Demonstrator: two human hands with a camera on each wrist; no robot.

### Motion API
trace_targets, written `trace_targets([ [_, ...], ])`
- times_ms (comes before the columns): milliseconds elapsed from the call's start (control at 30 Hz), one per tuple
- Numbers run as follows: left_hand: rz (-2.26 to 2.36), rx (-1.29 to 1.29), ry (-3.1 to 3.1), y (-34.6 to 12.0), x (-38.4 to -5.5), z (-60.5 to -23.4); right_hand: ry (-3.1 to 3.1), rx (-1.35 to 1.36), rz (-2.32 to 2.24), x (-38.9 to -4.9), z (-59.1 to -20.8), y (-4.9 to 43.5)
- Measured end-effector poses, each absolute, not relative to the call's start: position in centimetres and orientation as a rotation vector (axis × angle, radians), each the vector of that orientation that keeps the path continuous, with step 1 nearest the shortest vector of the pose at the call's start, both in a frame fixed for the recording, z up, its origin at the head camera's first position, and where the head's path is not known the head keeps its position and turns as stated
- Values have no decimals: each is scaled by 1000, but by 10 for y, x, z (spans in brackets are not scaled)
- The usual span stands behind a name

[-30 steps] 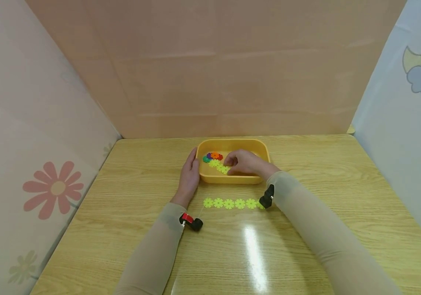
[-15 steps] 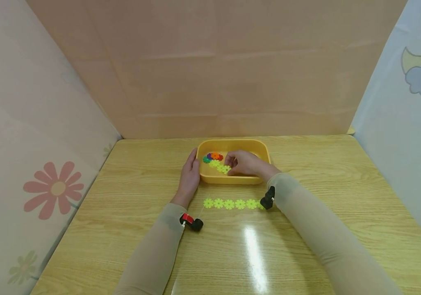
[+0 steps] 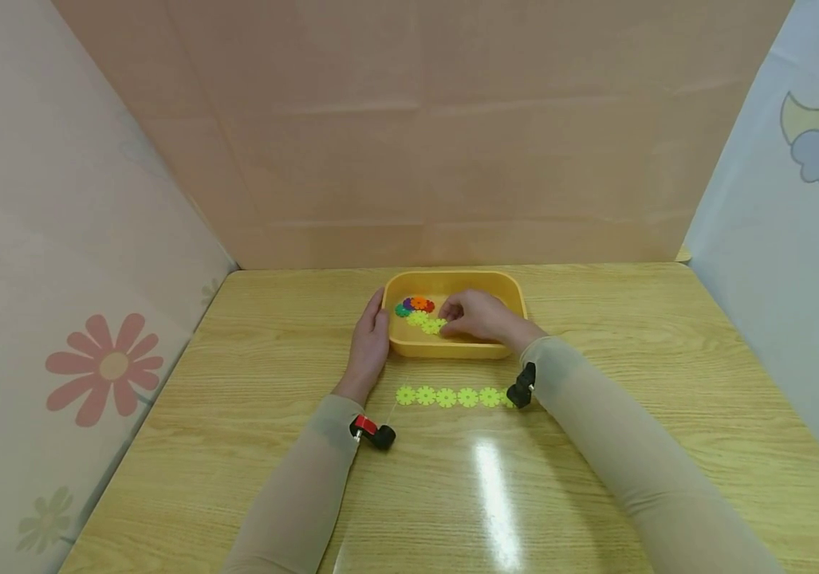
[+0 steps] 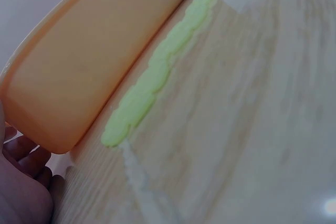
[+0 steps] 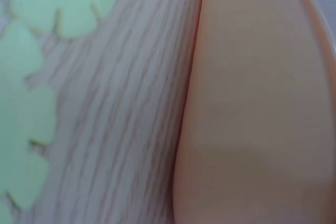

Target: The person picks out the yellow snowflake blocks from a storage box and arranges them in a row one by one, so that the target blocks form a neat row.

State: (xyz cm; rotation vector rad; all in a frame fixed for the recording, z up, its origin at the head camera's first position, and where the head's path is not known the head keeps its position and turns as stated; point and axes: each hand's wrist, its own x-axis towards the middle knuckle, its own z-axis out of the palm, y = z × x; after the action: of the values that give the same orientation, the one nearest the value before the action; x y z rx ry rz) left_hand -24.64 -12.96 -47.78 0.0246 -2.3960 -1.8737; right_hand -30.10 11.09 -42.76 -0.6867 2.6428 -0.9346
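Note:
A yellow-orange plastic tray (image 3: pixel 452 351) stands on the table, with loose yellow-green notched plastic discs (image 3: pixel 419 318) inside. My left hand (image 3: pixel 369 343) lies along the tray's left outer wall with its fingers extended. In the left wrist view, part of that hand (image 4: pixel 26 177) shows at the tray's corner. Inside the tray, my right hand (image 3: pixel 477 316) pinches a yellow-green disc at its fingertips, partly hidden by them. The right wrist view shows only the tray's wall (image 5: pixel 257 103) and some discs on the table, not the hand.
In front of the tray lies a straight row of several yellow-green discs (image 3: pixel 446 397); the right wrist camera (image 3: pixel 521 386) covers its right end. Green, purple, orange and red discs (image 3: pixel 419 303) cluster at the tray's back left. A brown panel (image 3: pixel 409 159) rises behind the table.
My right fingertips have gathered in on the yellow-green disc at the front of the tray's pile and shifted it slightly. The left hand and the tray have stayed put.

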Motion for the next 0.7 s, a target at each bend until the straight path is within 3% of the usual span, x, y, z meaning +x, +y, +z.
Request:
trace_targets([
  [700, -1884, 26, -2398, -127, -244, -475, 2778, -709, -1124, -291, -415, 117],
])
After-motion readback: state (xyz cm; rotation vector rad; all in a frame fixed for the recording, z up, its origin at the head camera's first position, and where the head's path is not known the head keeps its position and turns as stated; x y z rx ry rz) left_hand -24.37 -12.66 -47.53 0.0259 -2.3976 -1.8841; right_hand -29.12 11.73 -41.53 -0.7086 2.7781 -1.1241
